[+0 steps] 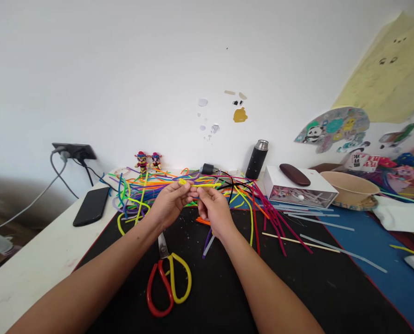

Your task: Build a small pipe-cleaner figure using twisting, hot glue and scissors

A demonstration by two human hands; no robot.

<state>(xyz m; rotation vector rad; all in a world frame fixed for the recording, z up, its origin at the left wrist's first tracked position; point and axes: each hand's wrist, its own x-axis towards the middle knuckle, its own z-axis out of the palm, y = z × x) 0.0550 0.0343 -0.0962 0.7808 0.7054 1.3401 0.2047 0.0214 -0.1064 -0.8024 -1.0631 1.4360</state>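
Both hands are raised over the middle of the table, fingertips close together. A short yellow pipe cleaner runs sideways between them. My left hand pinches its left part, and my right hand pinches it further right, with an end sticking out past the fingers. Behind and below the hands lies a loose heap of coloured pipe cleaners. Scissors with one red and one yellow handle rest on the black mat, below my left hand. A purple pipe cleaner lies under my right wrist.
On the left are a black phone and a power strip with cables. A black flask, a white box bearing a brown case, and a beige bowl stand back right. A thin wooden stick lies on the mat.
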